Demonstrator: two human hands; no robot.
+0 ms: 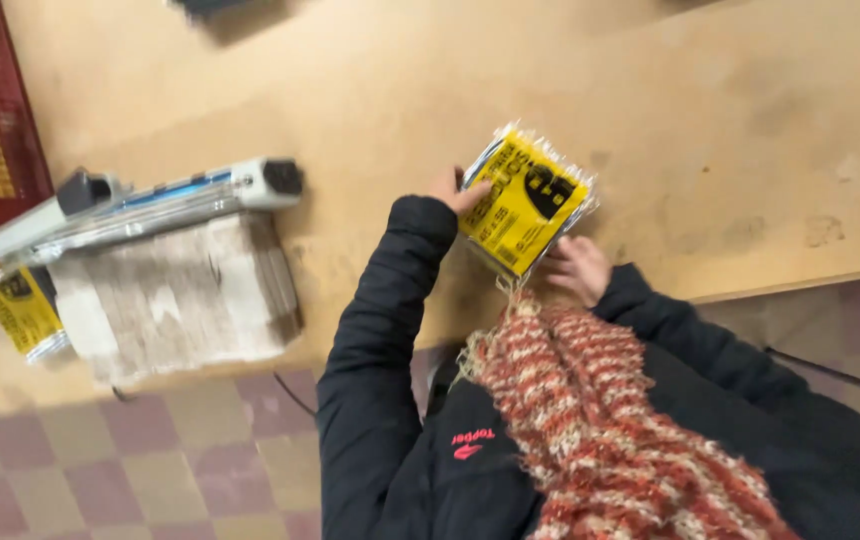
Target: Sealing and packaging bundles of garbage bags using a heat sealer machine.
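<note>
1. Yellow packet [527, 198]: a flat, clear-plastic pouch with a yellow and black printed insert. It sits above the bare wooden table [730, 130], near the table's front edge, tilted so that one corner points toward the person. Whether its lower edge rests on the board cannot be told.
2. Left hand [458, 192]: fingers curl onto the packet's left edge, thumb side against the plastic. The grip is at the margin, which keeps the printed face uncovered and facing the camera.
3. Right hand [578, 268]: it lies just beneath the packet's lower right edge, fingers bent and close together, touching or supporting the pouch from below. Whether the fingertips pinch the plastic cannot be told; the packet hides them.
4. Holding at two opposite edges keeps the thin pouch flat, judging by how little it sags.
5. Contents of the pouch: only the printed yellow sheet shows through the clear film. What lies behind it cannot be seen.
6. Sealing machine [140, 205]: a long grey and white bar device, well apart to the person's left, set at the back of a stack of worn cardboard [175, 300] on the same table.
7. Second yellow packet [22, 310]: it lies flat just beside the cardboard at the table's left end, of the same kind as the held one.
8. Clothing: dark jacket sleeves [380, 330] and a red and cream knitted scarf [600, 420] hang close to the packet.
9. Checked floor tiles [130, 460] show below the table edge.
</note>
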